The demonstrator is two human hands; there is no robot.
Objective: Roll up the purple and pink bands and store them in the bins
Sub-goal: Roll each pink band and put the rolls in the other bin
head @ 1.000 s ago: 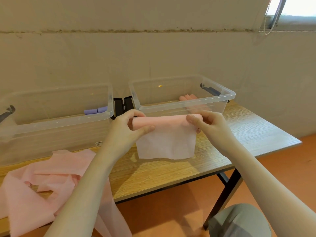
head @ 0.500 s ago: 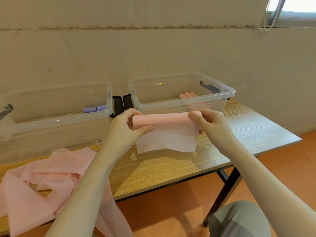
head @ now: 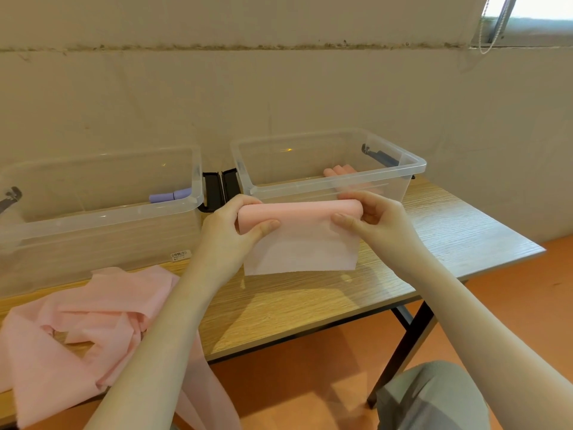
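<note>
Fingers (head: 263, 226): both hands pinched the pink band (head: 299, 212) roll's ends.
Band: soft, limp; best held at the ends.

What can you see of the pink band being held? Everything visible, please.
The pink band is thin, matte, fabric-like and mostly wound into a horizontal roll held in the air above the table, in front of the right bin. The left hand grips one end of the roll and the right hand grips the other. A paler unrolled flap hangs below with a straight lower edge.
</note>
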